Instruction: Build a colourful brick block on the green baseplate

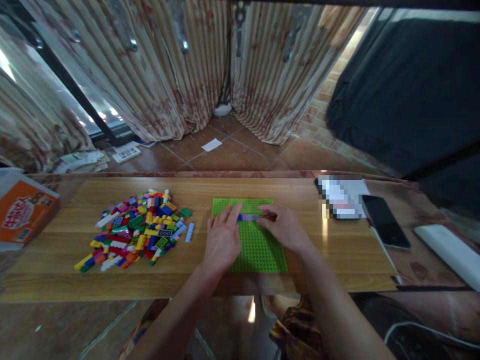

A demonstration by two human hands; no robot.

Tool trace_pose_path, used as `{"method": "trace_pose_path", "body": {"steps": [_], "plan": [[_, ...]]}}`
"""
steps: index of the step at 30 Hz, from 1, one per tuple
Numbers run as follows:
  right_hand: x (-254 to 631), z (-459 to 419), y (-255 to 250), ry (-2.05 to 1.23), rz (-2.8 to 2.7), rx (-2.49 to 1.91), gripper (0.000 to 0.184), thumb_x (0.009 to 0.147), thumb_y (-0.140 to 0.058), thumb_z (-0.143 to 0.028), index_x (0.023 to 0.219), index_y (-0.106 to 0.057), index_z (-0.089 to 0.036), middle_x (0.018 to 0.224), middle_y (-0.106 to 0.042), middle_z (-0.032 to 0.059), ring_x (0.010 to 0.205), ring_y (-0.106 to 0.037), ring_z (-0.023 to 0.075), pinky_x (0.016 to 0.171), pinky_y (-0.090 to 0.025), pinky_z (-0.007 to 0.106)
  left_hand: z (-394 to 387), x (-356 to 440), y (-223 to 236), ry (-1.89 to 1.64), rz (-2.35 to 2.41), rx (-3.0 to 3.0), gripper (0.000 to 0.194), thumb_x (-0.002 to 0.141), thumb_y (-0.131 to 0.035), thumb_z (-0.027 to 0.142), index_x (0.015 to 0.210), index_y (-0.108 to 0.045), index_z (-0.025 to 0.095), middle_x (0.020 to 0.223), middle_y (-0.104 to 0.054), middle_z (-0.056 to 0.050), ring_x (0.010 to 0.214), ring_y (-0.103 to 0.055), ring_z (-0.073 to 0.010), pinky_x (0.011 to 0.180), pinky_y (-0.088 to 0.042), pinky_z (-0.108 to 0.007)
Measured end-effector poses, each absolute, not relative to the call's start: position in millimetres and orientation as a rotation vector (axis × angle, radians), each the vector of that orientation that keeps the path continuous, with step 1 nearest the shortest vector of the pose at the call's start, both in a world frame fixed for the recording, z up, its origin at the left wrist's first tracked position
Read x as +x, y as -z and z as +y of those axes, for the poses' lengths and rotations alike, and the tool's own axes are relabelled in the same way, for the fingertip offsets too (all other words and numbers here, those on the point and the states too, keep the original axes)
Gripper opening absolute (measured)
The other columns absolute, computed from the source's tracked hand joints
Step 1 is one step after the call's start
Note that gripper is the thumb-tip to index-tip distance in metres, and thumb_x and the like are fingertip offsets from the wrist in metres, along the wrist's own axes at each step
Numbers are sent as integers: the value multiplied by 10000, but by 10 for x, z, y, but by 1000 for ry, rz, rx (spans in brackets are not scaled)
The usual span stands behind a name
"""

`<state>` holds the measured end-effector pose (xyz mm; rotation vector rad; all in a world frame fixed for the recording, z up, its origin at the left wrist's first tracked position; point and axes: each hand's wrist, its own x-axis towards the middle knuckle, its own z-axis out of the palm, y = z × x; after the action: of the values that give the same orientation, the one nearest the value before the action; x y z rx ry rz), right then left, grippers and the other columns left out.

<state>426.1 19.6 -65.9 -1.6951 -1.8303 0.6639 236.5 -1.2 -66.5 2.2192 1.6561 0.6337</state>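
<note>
Can see a left hand (224,235), fingers loosely extended, and a right hand (281,224), fingers bent inward, above a studded green plastic board (262,252). Between both, on the board's far half, a thin row of blue and purple bricks (246,218), ends hidden by fingers; cannot tell whether pinched or merely touched. Left of the board, a jumbled heap of glossy oblong bricks (140,227); well right of it, a flat black phone (386,221) beside a pixelated patch (341,197). Beyond the board, pleated, patterned curtains (187,80), cut off above.

Light is dim – glare streaks the tabletop (337,250), edges bend
</note>
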Motion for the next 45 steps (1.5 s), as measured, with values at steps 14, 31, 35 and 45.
{"method": "trace_pose_path", "body": {"steps": [14,31,35,45], "plan": [[4114,197,645,-458,-2103,-1668,121,889,-578,-181,911,-697,-185,933,-641,61,919,-581,193,864,-445,320,53,2163,611,-810,1659,1973,507,865,-435,69,1370,-454,108,1190,-661,-143,1108,-609,-250,1002,-481,-458],[4129,189,664,-468,-2111,-1662,121,873,-604,-194,947,-699,-202,945,-637,54,952,-587,200,892,-453,335,73,2100,626,-887,1671,1939,464,870,-458,83,1329,-481,143,1151,-686,-112,1074,-638,-228,971,-503,-434],[4101,188,615,-486,-2029,-1665,218,855,-641,-231,1068,-686,-216,1003,-636,61,975,-591,211,896,-464,357,81,2074,614,-889,1690,1925,470,863,-451,70,1329,-482,126,1159,-683,-124,1087,-634,-233,973,-503,-433],[3860,257,685,-442,-2244,-1539,169,900,-601,-264,1019,-717,-232,987,-648,65,992,-552,224,896,-425,378,92,1981,630,-941,1711,1925,427,855,-454,81,1266,-538,155,1144,-694,-108,1051,-656,-212,955,-525,-399]]}}
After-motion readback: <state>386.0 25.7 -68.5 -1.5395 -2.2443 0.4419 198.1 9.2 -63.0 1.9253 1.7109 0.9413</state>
